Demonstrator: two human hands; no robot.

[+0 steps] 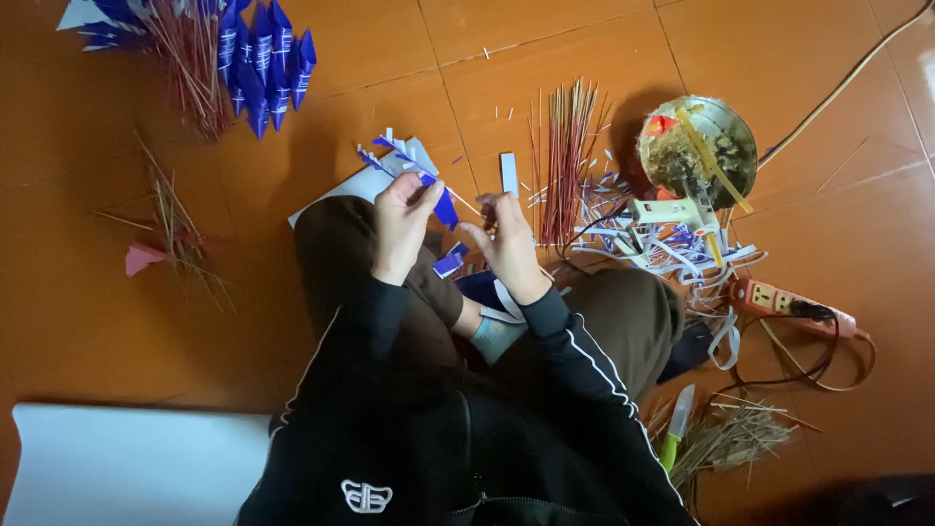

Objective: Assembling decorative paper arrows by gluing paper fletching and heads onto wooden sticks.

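Observation:
My left hand pinches a thin stick with blue folded paper pieces fixed along it, held over my knee. My right hand grips the other end of the same thin stick, fingers closed around it. Small blue paper scraps lie just below the hands, on my lap. A white paper sheet lies on the floor under the blue piece.
A bundle of red sticks lies to the right, by a glue gun, a round metal dish and white paper strips. A power strip, a green-handled knife, dry straw, finished blue paper pieces at top left and white sheet.

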